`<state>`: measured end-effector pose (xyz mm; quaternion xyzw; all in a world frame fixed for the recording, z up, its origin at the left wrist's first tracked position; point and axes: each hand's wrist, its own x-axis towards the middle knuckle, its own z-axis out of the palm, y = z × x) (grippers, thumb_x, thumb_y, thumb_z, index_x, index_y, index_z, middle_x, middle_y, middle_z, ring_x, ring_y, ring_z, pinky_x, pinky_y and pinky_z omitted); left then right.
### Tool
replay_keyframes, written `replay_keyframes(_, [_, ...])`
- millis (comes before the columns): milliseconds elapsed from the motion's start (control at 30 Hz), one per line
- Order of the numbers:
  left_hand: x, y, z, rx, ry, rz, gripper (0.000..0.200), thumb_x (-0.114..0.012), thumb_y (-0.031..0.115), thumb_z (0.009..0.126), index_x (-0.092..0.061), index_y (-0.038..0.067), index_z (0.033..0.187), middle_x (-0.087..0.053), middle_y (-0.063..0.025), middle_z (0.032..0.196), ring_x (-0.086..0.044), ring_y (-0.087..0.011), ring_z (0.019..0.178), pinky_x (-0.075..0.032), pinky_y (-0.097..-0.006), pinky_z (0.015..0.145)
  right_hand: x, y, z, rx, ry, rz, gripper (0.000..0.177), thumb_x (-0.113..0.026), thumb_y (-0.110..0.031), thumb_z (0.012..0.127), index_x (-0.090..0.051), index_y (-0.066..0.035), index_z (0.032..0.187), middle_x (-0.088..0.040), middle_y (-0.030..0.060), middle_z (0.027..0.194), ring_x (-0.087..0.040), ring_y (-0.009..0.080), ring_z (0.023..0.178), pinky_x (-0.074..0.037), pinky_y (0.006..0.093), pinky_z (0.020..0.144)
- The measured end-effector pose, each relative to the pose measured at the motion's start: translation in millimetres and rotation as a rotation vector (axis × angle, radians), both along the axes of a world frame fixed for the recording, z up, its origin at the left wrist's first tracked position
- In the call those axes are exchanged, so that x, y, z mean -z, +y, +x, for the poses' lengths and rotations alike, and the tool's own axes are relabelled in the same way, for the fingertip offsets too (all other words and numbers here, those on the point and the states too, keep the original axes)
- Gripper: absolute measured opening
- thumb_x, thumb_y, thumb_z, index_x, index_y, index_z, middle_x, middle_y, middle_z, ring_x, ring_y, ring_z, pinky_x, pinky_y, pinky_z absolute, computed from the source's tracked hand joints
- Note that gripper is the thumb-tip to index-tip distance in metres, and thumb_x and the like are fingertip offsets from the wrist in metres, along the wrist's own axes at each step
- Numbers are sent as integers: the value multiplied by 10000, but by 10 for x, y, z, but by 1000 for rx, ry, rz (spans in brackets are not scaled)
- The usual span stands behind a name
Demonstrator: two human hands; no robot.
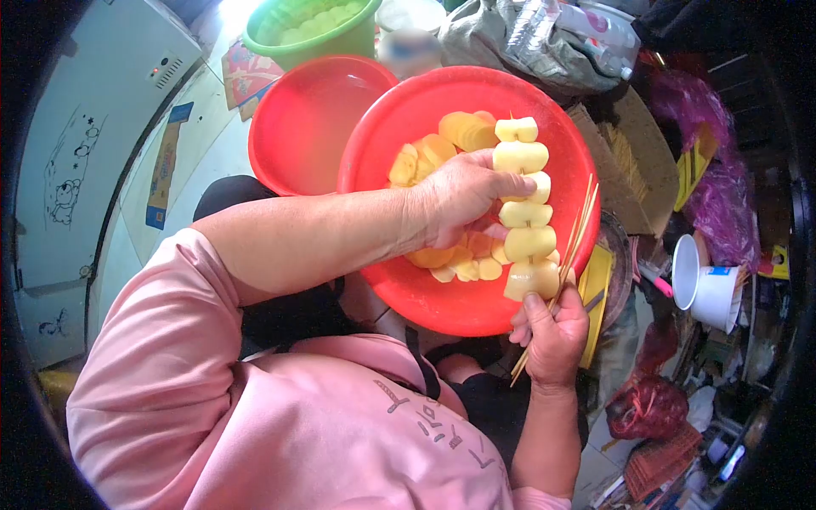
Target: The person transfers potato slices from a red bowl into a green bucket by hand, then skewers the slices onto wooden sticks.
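Potato slices threaded on a thin skewer form an upright row over the right side of a large red basin. My left hand is closed around the upper part of the row, its thumb pressed on a slice. Lower down, my right hand pinches the bottom slice. Several loose bamboo skewers are also in the right hand's grip, slanting up past the slices. Loose potato slices lie in the basin, partly hidden behind my left hand and forearm.
A second red basin with cloudy liquid adjoins the large one. Behind it stands a green tub of pale round pieces. To the right are a cardboard box of thin sticks, a white bucket and a red net bag.
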<state>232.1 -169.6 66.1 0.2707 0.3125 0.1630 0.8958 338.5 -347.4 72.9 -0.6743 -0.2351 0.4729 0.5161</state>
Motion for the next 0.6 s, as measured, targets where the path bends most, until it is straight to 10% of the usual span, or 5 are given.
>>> replay_keyframes(600, [15,-129,-14,-30,-28,280,498,-643,-75,768,-448,38,1211,-600,-71,1086,-593,-198,1034,-501,-355,884,25,95,-28,51,70,39,153,-585,-126,878,-543,-54,1007,-567,20,639,-495,84,450,-369,194,416])
